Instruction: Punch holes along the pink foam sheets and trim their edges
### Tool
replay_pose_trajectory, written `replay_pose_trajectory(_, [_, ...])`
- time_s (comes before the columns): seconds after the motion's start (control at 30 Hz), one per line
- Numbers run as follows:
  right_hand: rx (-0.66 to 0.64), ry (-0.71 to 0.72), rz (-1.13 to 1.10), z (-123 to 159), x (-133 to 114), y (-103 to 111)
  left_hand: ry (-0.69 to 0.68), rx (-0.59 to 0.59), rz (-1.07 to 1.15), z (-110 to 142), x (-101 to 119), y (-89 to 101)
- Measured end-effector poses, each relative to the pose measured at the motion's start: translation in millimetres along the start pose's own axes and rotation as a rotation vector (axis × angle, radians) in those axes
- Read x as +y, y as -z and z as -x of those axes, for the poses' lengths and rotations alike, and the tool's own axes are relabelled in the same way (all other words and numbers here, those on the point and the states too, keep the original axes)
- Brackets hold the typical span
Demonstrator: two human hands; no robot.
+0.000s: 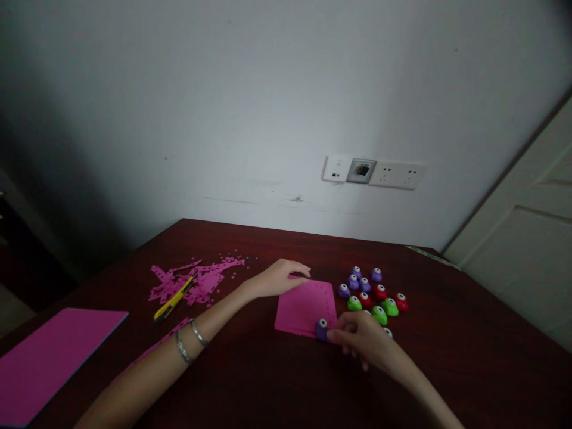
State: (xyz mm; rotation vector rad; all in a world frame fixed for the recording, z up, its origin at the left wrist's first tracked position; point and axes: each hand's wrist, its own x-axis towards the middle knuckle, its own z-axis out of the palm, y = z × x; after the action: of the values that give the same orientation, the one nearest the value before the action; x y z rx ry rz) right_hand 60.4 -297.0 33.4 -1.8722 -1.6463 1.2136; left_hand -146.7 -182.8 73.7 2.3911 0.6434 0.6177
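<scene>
A small pink sheet (304, 307) lies flat on the dark red table (268, 381), with rows of tiny holes along its far and right edges. My left hand (279, 277) rests on its far left corner, fingers flat and stretched out. My right hand (361, 339) is closed around a purple paper punch (322, 329) set on the sheet's near right corner. Both wrists come in from the bottom, with two silver bangles (190, 341) on the left one.
Several purple, red and green punches (373, 295) cluster right of the sheet. Pink scraps (196, 280) and a yellow utility knife (173, 300) lie at left. A larger pink sheet (49, 357) sits at the table's left edge. Wall sockets (373, 171) are behind.
</scene>
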Motion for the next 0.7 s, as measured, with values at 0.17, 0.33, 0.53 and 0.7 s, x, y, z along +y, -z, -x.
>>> replay_pose_trajectory(0.17, [-0.214,0.089,-0.016,-11,-6,22,0.149,0.027,0.206,2,21,6.2])
replay_pose_trajectory(0.33, [-0.312,0.111,0.009,-30,-6,32,0.364,-0.171,0.462,0,14,-7.9])
replay_pose_trajectory(0.53, [-0.393,0.067,0.049,-36,-13,31,0.537,-0.372,0.475,-4,4,-21.8])
replay_pose_trajectory(0.7, [-0.391,0.066,0.082,-38,-16,28,0.58,-0.505,0.475,-10,3,-36.6])
